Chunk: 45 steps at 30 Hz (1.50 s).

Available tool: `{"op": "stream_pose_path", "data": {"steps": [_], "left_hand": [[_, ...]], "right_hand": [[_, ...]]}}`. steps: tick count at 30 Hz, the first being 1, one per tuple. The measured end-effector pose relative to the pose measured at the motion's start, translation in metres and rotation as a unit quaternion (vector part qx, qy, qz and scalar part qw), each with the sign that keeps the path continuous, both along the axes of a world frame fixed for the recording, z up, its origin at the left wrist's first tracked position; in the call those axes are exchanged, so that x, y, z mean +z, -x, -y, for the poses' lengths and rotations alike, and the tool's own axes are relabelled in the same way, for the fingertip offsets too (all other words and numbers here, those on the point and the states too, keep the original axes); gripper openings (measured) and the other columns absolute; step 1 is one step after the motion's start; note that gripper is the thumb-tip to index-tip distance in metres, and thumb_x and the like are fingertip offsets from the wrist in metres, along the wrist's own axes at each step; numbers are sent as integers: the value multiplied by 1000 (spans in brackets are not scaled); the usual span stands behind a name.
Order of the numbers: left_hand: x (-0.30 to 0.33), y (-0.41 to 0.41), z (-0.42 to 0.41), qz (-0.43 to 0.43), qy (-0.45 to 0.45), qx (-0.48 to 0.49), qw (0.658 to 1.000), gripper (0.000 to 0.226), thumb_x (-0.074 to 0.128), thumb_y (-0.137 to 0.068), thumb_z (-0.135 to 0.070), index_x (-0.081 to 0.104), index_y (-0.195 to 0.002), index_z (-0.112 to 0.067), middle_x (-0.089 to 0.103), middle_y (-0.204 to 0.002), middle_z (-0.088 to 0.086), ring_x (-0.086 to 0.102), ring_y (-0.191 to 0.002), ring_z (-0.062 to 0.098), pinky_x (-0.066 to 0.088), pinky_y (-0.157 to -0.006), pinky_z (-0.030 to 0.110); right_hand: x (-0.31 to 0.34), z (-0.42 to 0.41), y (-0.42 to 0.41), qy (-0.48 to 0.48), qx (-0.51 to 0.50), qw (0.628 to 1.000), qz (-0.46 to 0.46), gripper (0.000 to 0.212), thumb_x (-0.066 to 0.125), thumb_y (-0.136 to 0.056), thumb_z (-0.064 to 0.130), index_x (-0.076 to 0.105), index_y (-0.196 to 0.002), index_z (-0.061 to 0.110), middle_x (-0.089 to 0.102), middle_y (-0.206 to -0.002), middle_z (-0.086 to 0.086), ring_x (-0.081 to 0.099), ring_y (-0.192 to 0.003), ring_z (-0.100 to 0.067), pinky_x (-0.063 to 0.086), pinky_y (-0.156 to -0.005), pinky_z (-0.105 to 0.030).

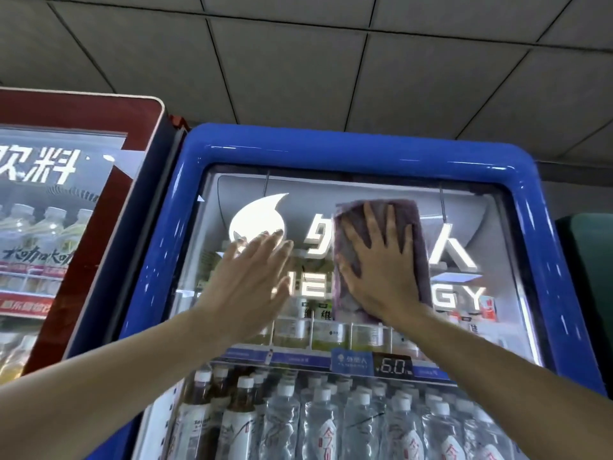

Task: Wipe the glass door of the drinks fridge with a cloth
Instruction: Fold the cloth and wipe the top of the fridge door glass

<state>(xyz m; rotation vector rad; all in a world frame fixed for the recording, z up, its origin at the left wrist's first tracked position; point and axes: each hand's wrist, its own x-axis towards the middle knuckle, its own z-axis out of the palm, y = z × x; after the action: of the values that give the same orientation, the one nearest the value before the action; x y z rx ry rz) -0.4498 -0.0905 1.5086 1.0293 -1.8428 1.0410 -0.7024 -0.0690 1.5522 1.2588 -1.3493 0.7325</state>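
Note:
The drinks fridge has a blue rounded frame (348, 151) and a glass door (464, 227) with a white logo and lettering behind it. A purple cloth (413, 227) lies flat on the upper middle of the glass. My right hand (381, 263) presses on the cloth with fingers spread, palm flat. To its left, my left hand (252, 280) is raised at the glass, fingers straight and together, holding nothing; it looks blurred and I cannot tell if it touches the glass.
A red-framed fridge (109, 207) with drink bottles stands close on the left. Inside the blue fridge, a shelf with a price tag (394, 365) sits above rows of water and tea bottles (331, 423). A dark green object (587, 260) stands at the right.

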Motion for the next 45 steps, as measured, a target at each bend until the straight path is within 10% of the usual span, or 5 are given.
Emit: {"op": "stream_pose_path", "data": {"steps": [15,24,34,40,45], "left_hand": [[-11,-79,42,-28,-42,29,998,72,21,-106,-52,-1,-168,-22,-1,-176,-6,1,-161,7,3,-132,42],[-14,-79,43,-34,-39,12,999,75,10,-99,-51,3,-168,-21,1,-176,-7,5,-161,8,6,-132,45],[-9,-97,61,3,-22,4,1000,78,-12,-88,-53,-14,-163,-30,-11,-173,-15,-4,-160,2,-1,-131,50],[-18,-120,64,49,74,22,996,64,21,-101,-33,36,-161,-17,30,-170,6,32,-156,26,33,-122,59],[-35,-152,80,45,104,25,993,70,33,-99,-39,26,-165,-18,16,-175,7,19,-161,28,32,-122,61]], "right_hand": [[35,14,-34,24,16,999,15,69,21,-106,60,-6,-166,41,-13,-177,-2,-15,-161,-35,-6,-128,-62],[-43,32,-43,9,68,978,-195,75,42,-100,60,12,-167,41,0,-178,0,-6,-163,-32,-1,-127,-60],[48,32,-77,18,7,998,-55,72,25,-105,58,-6,-167,38,-13,-177,-1,-18,-161,-32,-6,-128,-59],[-72,41,-71,-1,65,981,-184,74,40,-102,61,12,-167,39,-1,-178,-1,-5,-163,-33,2,-124,-64],[-11,41,-72,-36,26,978,-204,72,33,-102,64,6,-166,44,-11,-177,3,-15,-162,-29,-4,-127,-63]]}}
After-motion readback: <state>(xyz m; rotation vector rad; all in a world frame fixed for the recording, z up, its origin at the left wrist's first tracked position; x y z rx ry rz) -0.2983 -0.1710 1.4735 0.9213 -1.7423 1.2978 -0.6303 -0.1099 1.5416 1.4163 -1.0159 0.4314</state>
